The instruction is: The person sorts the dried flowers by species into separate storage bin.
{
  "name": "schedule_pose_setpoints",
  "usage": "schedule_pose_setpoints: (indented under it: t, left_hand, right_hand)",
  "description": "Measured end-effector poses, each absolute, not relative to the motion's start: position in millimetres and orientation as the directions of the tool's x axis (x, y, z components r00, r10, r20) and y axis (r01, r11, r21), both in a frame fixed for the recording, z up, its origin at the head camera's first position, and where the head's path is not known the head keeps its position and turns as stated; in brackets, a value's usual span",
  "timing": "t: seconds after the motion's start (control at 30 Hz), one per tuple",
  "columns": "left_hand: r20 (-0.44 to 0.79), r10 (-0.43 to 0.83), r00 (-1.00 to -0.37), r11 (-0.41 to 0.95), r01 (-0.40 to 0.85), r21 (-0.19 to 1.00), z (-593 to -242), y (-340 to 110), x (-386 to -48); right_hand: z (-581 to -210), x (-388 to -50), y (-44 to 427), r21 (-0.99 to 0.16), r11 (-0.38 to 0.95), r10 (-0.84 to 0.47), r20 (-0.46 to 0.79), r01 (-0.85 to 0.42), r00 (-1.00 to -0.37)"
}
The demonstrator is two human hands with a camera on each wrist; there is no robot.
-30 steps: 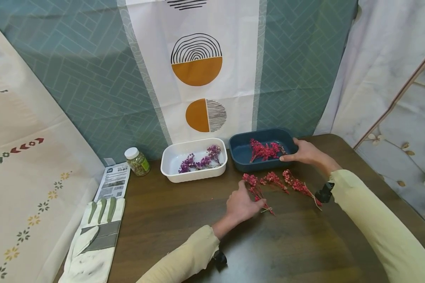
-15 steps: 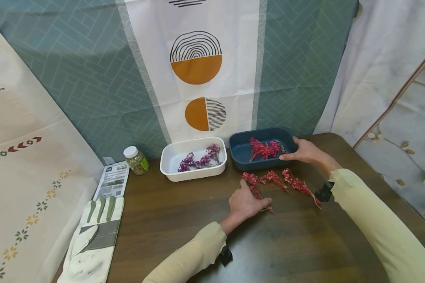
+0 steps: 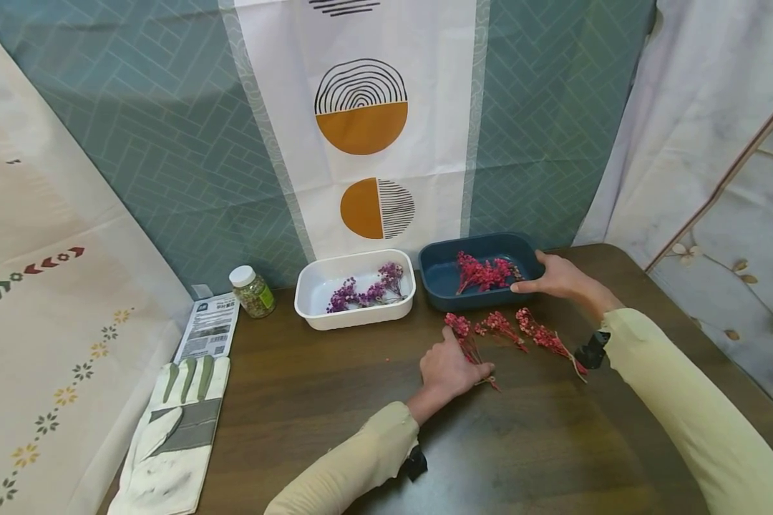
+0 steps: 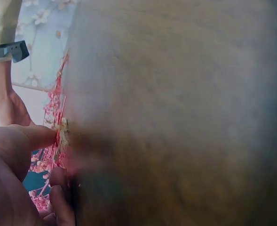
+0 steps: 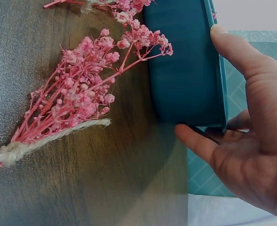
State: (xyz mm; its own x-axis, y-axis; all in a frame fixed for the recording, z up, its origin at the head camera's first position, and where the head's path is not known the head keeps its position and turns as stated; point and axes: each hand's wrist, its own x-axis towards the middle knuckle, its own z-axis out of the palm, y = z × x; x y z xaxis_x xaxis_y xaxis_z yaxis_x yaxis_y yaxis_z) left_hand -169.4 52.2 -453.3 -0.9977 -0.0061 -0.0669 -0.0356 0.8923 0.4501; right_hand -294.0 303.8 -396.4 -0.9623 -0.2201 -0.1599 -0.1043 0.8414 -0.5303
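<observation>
My left hand [image 3: 449, 368] pinches the leftmost pink dried flower bunch [image 3: 459, 324] on the table. In the left wrist view the thumb lies at its twine-tied stems [image 4: 62, 129], and some fingers curl beside the flower heads. My right hand [image 3: 562, 277] grips the right end of a dark blue dish [image 3: 434, 290], thumb over the rim and fingers against its outer wall. Red-pink flowers [image 3: 479, 273] lie inside that dish. Two more pink bunches, a middle one [image 3: 499, 327] and a right one [image 3: 544, 336] tied with twine, lie in front of it.
A white dish [image 3: 309, 307] with purple dried flowers stands left of the blue one. Farther left are a lidded jar [image 3: 253, 292], a printed packet [image 3: 207, 329] and a white-and-grey work glove [image 3: 174, 436]. Patterned cloth [image 3: 251, 143] hangs behind the brown table [image 3: 296, 386].
My left hand has shifted slightly right and forward along the leftmost bunch, its thumb now farther over the stems. The right hand has kept its place on the blue dish.
</observation>
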Motion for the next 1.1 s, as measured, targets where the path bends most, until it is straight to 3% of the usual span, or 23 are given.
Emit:
schedule_pose_setpoints:
  t: [0.6, 1.1]
  left_hand:
    - [-0.026, 0.107, -0.994, 0.792, 0.07, 0.607, -450.7, 35.3, -167.7]
    - [0.13, 0.174, -0.976, 0.688, 0.215, 0.694, -454.5, 22.2, -164.1]
  right_hand:
    - [-396.0, -294.3, 304.2, -0.538, 0.838, -0.216, -0.167, -0.094, -0.962]
    - [-396.3, -294.1, 304.3, -0.534, 0.84, -0.219, -0.16, -0.102, -0.963]
